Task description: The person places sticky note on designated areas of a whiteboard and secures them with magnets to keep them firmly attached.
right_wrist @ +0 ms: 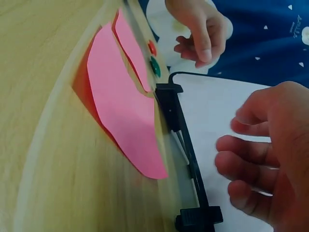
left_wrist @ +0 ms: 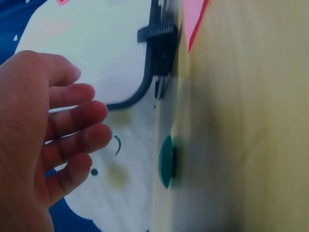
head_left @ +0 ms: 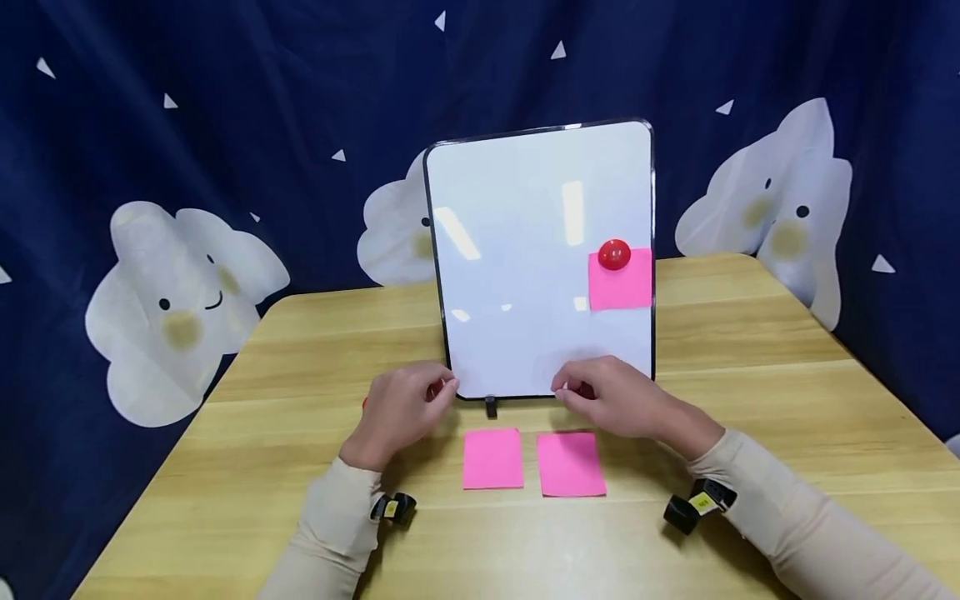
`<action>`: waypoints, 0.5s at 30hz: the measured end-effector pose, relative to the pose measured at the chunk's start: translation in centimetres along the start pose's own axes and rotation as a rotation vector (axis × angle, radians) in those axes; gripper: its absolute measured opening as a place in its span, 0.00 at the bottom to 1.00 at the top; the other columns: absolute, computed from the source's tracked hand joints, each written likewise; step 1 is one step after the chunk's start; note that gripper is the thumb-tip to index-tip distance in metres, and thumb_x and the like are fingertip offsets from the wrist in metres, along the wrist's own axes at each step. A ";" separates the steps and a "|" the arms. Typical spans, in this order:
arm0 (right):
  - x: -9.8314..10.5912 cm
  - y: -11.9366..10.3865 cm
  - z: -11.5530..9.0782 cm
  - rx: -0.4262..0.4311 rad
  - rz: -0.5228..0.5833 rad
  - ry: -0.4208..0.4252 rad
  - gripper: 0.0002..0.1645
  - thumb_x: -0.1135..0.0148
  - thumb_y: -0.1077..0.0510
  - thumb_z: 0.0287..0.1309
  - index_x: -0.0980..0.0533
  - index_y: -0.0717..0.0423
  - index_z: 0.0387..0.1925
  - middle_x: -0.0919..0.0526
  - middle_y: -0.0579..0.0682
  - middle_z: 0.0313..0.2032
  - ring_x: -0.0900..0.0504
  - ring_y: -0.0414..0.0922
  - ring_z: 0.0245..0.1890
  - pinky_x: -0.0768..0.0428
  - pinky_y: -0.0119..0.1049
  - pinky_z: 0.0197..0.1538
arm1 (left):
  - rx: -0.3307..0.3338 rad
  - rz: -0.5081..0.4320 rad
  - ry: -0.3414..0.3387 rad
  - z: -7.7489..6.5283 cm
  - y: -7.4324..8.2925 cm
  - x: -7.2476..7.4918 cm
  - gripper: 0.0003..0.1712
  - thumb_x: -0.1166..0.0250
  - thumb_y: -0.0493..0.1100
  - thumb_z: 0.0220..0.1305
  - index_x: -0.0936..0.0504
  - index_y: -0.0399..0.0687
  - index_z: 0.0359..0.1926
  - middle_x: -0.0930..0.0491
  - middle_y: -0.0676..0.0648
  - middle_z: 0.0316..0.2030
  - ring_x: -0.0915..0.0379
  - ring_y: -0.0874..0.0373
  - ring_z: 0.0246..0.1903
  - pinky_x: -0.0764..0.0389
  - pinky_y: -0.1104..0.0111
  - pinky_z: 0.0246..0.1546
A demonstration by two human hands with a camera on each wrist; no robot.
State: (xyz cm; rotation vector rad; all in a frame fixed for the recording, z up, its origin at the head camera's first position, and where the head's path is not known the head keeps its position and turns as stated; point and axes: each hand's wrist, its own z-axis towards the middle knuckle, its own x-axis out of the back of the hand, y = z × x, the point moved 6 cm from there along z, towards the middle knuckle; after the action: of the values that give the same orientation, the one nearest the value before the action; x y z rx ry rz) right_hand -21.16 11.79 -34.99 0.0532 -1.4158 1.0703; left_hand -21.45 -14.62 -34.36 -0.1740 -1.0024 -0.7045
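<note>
A whiteboard with a black frame stands on the table, propped on black clips. On its right side a red round magnet sits over a pink sticky note. Two more notes, a left one and a right one, lie before the board. My left hand hovers by the lower left corner, fingers loosely bent around nothing. Near the lower right of the board is my right hand, likewise holding nothing. A green magnet lies on the table below the left hand.
A red magnet lies beside the green one, mostly hidden behind the left hand in the head view. The wooden table runs back to a dark blue curtain printed with clouds.
</note>
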 end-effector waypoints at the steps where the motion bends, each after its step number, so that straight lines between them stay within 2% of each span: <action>1: -0.1 0.0 0.0 -0.012 -0.005 -0.033 0.04 0.36 0.59 0.65 0.17 0.51 0.38 0.25 0.36 0.24 0.27 0.38 0.28 0.25 0.34 0.33 | 0.014 0.008 -0.003 0.0 -0.3 0.2 0.07 0.36 0.46 0.65 0.15 0.56 0.29 0.26 0.61 0.22 0.34 0.68 0.19 0.34 0.72 0.16; 7: -0.7 0.2 -0.3 -0.054 -0.062 -0.211 0.03 0.32 0.56 0.63 0.16 0.47 0.38 0.25 0.35 0.22 0.28 0.37 0.26 0.26 0.34 0.34 | 0.127 0.043 -0.014 -0.3 -2.0 1.2 0.07 0.37 0.46 0.64 0.14 0.57 0.31 0.22 0.59 0.26 0.29 0.66 0.23 0.29 0.68 0.19; 10: -1.0 0.4 -0.5 -0.065 -0.080 -0.256 0.03 0.31 0.55 0.62 0.17 0.46 0.38 0.25 0.36 0.23 0.28 0.36 0.26 0.25 0.34 0.34 | 0.169 0.053 -0.037 -0.5 -2.6 1.3 0.07 0.37 0.47 0.65 0.13 0.57 0.33 0.21 0.59 0.28 0.27 0.65 0.25 0.27 0.68 0.21; 15: -1.4 0.5 -0.5 -0.080 -0.092 -0.298 0.03 0.30 0.54 0.61 0.17 0.45 0.37 0.25 0.37 0.24 0.28 0.37 0.27 0.26 0.34 0.34 | 0.198 0.060 -0.082 -0.9 -3.1 1.0 0.07 0.37 0.47 0.64 0.13 0.56 0.33 0.21 0.59 0.28 0.26 0.64 0.25 0.27 0.68 0.21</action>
State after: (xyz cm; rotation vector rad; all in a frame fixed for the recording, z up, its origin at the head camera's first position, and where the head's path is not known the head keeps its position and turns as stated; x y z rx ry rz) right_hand -20.78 11.56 -36.49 0.2257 -1.7053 0.9558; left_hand -22.39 -17.92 -34.55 -0.0597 -1.1343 -0.5432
